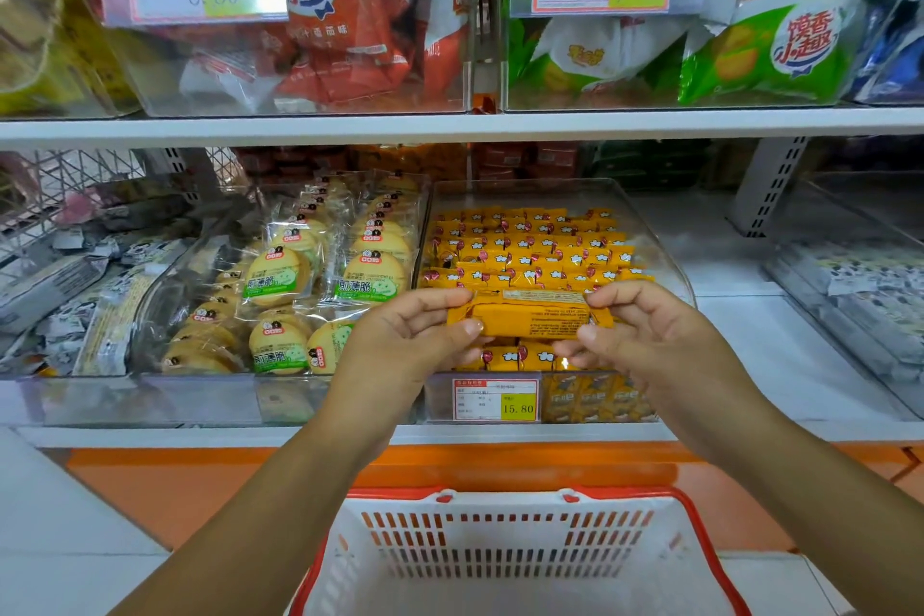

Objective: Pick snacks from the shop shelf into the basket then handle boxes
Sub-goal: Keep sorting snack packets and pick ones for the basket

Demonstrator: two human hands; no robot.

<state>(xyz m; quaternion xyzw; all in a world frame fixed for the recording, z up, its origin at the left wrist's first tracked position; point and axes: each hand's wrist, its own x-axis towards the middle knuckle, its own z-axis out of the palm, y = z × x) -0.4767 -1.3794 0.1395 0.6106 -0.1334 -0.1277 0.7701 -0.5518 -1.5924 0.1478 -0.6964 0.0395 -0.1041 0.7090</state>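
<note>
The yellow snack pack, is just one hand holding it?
No, the left hand and the right hand each pinch one end of the yellow snack pack.

Head camera looks forward and down, near the shelf (450,128).

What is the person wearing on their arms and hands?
Nothing at all! The left hand and the right hand are bare, with no gloves and no rings. The left forearm and the right forearm are bare too as far as the picture shows: no sleeves, watch or bracelet. The nails look short and plain.
</note>
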